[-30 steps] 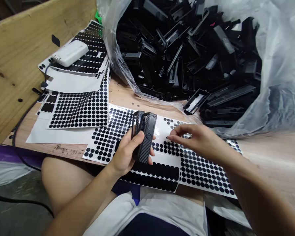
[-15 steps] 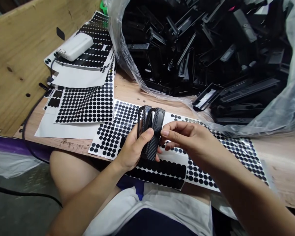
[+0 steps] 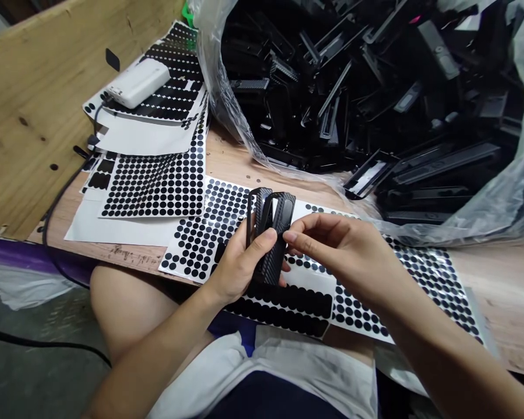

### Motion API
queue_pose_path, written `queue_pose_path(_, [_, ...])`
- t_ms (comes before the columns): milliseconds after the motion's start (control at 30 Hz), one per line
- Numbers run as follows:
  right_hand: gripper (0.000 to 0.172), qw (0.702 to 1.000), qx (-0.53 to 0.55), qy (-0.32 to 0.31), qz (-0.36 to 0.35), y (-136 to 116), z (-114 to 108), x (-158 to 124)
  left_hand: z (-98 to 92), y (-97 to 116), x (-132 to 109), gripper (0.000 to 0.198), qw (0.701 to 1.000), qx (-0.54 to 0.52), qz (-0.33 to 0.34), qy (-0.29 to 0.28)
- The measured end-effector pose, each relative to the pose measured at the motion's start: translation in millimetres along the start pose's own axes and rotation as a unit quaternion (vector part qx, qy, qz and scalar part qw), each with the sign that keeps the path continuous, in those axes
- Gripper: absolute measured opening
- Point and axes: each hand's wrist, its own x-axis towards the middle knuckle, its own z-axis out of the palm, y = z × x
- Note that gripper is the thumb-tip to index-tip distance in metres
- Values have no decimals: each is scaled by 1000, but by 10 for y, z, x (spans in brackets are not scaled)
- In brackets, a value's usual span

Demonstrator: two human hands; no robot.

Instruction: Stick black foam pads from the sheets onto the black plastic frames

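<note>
My left hand (image 3: 238,265) is closed around two black plastic casings with a carbon-weave pattern. The front casing (image 3: 273,259) stands tilted with an oval pad near its top, and my left thumb presses on its face. Just behind it, to the left, is the second casing (image 3: 258,203), which has a long open slot. My right hand (image 3: 336,241) is pinched, thumb and index fingertips at the front casing's right edge. Whether something small sits between those fingertips is hidden. Below both hands lie sheets of black round stickers (image 3: 231,203) and a strip sheet (image 3: 288,302) of larger black dots.
A large clear plastic bag (image 3: 244,131) full of black casings (image 3: 445,163) takes up the back right. At the left are stacked sticker sheets (image 3: 157,186) with a white power bank (image 3: 140,84) and its cable (image 3: 55,203). A wooden board (image 3: 39,105) borders the left side.
The view has shifted slightly, moving the scene a little to the right. Both hands keep nearly the same hold, the right fingertips still at the casing's edge.
</note>
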Motion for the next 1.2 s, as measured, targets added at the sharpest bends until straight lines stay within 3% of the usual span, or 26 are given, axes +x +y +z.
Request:
queue_pose_path(167, [29, 994, -103, 23, -40, -35, 23, -17, -8, 0, -10, 46, 1000, 9, -4, 3])
queue_pose_path(367, [22, 941, -288, 132, -116, 118, -77, 21, -3, 42, -7, 43, 999, -23, -15, 21])
queue_pose_path(533, [17, 908, -404, 8, -112, 428, -57, -52, -12, 77, 33, 43, 994, -101, -20, 40])
queue_pose_path(600, [15, 914, -379, -7, -144, 463, -58, -100, -22, 72, 36, 42, 993, -106, -20, 40])
queue_pose_path(667, [14, 941, -302, 11, -153, 402, -112, -120, -34, 58, 27, 41, 994, -102, -17, 36])
queue_pose_path(767, [19, 984, -128, 85, -85, 191, -261, -69, -48, 37, 2, 40, 997, -77, -17, 12])
queue_pose_path(867, [29, 995, 3, 103, -17, -19, -360, 36, -45, 38, -20, 38, 999, -35, -33, -20])
queue_pose_path(1033, [30, 999, -13, 43, -20, -125, -300, 137, -42, 64, -26, 39, 997, -15, -58, -41])
queue_pose_path(1200, [28, 998, -8, 46, -37, -85, -256, 136, -64, 67, -16, 41, 996, -31, -63, -49])
